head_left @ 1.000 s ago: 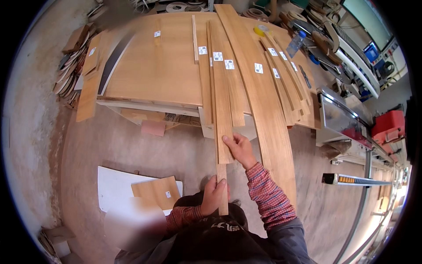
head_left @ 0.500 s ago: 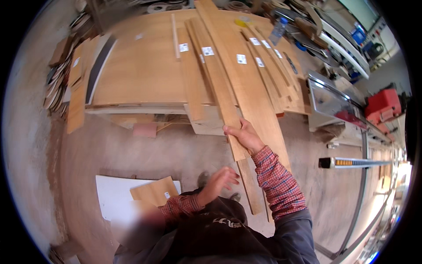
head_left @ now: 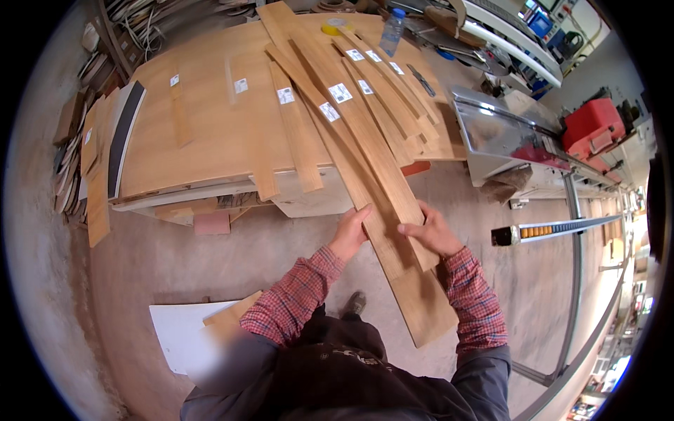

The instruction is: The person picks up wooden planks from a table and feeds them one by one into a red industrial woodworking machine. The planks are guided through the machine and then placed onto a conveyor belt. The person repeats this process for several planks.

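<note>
Long light-brown wooden boards [head_left: 379,235] stretch from the table toward me, overlapping, their near ends sticking out past its front edge. My left hand [head_left: 349,235] is closed on the left edge of the lower board, thumb on top. Opposite it, my right hand [head_left: 432,231] grips a narrower board [head_left: 375,158] lying over the right side, thumb pressed on its face and fingers hidden below. White labels [head_left: 340,92] are stuck on the boards' far parts. Left of them, thinner wooden strips [head_left: 298,140] lie across the table's front edge; more narrow strips [head_left: 393,91] rest to the right.
The wooden table [head_left: 203,154] carries yellow tape [head_left: 337,27] and a water bottle [head_left: 392,31]. To the right stand a machine with a clear cover [head_left: 495,133], a red case [head_left: 593,130] and a metal rail [head_left: 554,230]. A white panel [head_left: 168,337] lies on the floor, lower left.
My left hand has come up from near my lap and taken hold of the board's left edge. My right hand has shifted right, onto the narrower board. The view has shifted too.
</note>
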Motion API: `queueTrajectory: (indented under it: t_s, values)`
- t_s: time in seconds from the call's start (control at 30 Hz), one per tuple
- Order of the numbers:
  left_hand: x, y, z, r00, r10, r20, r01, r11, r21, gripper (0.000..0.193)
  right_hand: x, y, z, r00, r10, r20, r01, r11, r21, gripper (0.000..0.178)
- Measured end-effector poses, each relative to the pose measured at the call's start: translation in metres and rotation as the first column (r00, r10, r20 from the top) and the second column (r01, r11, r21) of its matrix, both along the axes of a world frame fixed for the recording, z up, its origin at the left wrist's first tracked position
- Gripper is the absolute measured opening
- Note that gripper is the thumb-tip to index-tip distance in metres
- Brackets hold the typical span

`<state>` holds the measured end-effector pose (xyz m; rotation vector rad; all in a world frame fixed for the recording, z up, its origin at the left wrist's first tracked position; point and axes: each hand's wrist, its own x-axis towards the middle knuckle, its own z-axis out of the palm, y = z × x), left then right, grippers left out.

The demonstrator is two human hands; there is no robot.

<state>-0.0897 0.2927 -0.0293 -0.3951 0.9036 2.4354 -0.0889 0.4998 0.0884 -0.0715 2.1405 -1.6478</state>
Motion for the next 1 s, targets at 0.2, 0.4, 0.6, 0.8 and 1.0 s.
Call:
queueTrajectory:
  t_s: [0.2,0.4,0.6,0.8,1.0]
  values:
    - [0.026,0.005,0.0,0.997,0.036,-0.062,-0.042,0.994,-0.098,0.042,-0.003,0.031,-0.013,0.998,0.05,0.044,-0.05,0.999,-0.006,0.061]
    - [0.117,0.019,0.0,0.999,-0.036,0.002,0.036,0.997,-0.064,0.04,0.034,0.052,-0.026,0.982,0.059,0.18,-0.049,0.997,-0.057,0.067]
    - [0.152,0.027,0.004,0.983,-0.178,0.046,0.179,0.983,-0.03,0.041,0.051,0.059,-0.035,0.927,0.056,0.37,0.015,0.982,-0.187,0.075]
    - [0.095,-0.054,0.018,0.99,0.057,0.131,-0.07,0.993,0.097,0.048,0.055,0.05,-0.032,0.892,0.047,0.45,0.036,0.984,-0.173,0.064]
    - [0.002,-0.114,-0.018,0.984,0.169,-0.052,-0.168,0.986,0.017,0.048,0.066,0.047,-0.002,0.907,0.002,0.422,0.067,0.986,-0.15,0.058]
